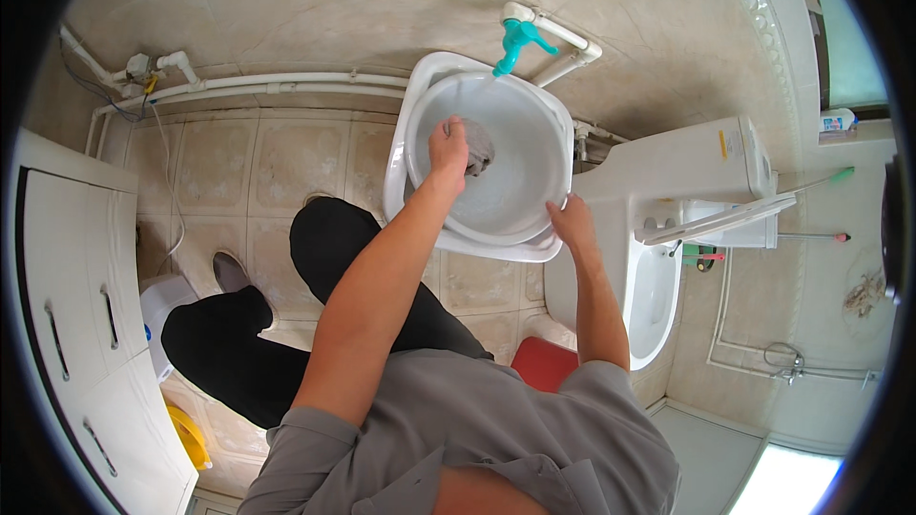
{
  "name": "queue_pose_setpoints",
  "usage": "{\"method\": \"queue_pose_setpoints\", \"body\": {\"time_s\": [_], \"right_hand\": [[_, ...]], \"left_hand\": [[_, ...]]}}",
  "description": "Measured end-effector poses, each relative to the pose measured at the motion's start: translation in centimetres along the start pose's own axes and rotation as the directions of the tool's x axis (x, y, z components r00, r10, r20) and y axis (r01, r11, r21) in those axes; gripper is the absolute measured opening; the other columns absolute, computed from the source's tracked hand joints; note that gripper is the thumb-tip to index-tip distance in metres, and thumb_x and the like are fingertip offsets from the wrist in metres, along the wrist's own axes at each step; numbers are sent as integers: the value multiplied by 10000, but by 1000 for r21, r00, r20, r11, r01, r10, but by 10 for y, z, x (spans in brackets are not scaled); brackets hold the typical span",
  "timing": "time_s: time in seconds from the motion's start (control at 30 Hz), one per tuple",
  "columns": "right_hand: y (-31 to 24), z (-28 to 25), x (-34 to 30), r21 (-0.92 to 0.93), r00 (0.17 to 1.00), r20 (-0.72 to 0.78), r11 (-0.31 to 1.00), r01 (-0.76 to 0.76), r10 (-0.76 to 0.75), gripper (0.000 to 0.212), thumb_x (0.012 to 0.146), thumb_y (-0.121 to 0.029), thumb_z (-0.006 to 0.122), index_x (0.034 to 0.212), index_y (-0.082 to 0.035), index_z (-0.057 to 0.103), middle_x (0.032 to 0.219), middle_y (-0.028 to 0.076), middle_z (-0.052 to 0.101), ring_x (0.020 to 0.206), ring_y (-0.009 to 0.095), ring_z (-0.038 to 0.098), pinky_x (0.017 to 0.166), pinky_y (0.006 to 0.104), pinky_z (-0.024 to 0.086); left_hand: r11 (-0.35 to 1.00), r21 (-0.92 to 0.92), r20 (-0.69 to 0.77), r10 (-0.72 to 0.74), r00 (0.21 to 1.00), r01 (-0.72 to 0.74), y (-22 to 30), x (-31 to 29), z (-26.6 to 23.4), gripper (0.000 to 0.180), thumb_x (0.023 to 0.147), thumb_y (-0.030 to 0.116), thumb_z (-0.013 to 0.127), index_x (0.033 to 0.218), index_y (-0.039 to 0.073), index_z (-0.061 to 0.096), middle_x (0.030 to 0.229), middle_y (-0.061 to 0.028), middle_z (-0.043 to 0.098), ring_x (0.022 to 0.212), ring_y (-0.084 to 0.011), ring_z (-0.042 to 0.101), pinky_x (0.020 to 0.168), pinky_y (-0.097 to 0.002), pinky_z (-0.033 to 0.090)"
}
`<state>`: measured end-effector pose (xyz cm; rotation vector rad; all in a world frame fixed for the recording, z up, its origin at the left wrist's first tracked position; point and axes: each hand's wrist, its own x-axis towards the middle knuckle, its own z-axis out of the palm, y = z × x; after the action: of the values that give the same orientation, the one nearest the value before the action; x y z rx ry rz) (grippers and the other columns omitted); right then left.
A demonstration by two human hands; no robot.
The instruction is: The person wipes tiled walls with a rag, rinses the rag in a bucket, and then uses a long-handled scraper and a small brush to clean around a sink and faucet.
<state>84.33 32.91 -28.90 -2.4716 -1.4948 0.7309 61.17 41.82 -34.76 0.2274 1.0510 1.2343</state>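
Note:
My left hand (448, 150) is closed round a crumpled grey cloth (480, 147), over the left part of a round white basin (520, 229). Part of the cloth is hidden behind my fingers. The basin sits inside a white sink (394, 167) with raised edges. At the basin's right rim, my right hand (572, 218) grips the edge. Above the basin's far side, a teal tap (518, 44) comes out of the wall. Whether water is running from it, I cannot tell.
A white toilet (658, 167) with its lid raised stands right of the sink. White pipes (277, 84) run along the wall at left. A white cabinet (81, 296) lines the left side. A red stool-like object (544, 364) and a yellow basin (189, 437) are on the floor.

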Motion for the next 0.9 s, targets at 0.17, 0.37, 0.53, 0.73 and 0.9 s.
{"method": "queue_pose_setpoints", "body": {"time_s": [0.17,0.37,0.53,0.73,0.9], "right_hand": [[-52,-3,13,-251,894,-162,894,371,-417,545,854,-284,723,1258,49,573,1083,235,678,979,343,675,859,426,534],[-61,66,70,217,729,-14,710,670,-684,659,784,-157,809,1351,9,517,1127,146,682,1080,275,651,975,373,503],[-89,59,70,780,823,215,599,179,-526,597,811,-168,818,1325,-25,549,1124,52,667,1057,166,623,955,338,510],[-62,35,105,611,905,419,759,-225,-69,484,926,-331,706,1276,-26,569,1121,80,652,990,173,631,879,322,528],[-23,70,122,-111,910,-161,923,369,-383,529,858,-299,734,1298,-43,587,1168,241,648,1065,374,642,927,444,511]], "left_hand": [[976,198,-173,120,978,-85,-6,23,-10,521,1009,446,479,1207,-30,550,1168,-177,610,1055,-265,608,840,-369,509],[950,-25,-54,-312,948,311,12,5,-3,632,942,649,507,1194,73,575,1015,-80,636,785,-216,614,622,-362,507],[957,224,51,-200,978,184,14,16,-16,659,864,616,644,1141,18,620,993,-89,681,795,-221,661,631,-365,526],[815,564,-127,250,960,-137,6,0,1,603,757,197,764,1289,-5,567,1234,-258,607,1144,-363,591,982,-409,470],[676,735,-272,236,933,44,-5,5,1,660,804,219,685,1389,4,468,1448,-257,421,1338,-421,389,1109,-491,355]]}}
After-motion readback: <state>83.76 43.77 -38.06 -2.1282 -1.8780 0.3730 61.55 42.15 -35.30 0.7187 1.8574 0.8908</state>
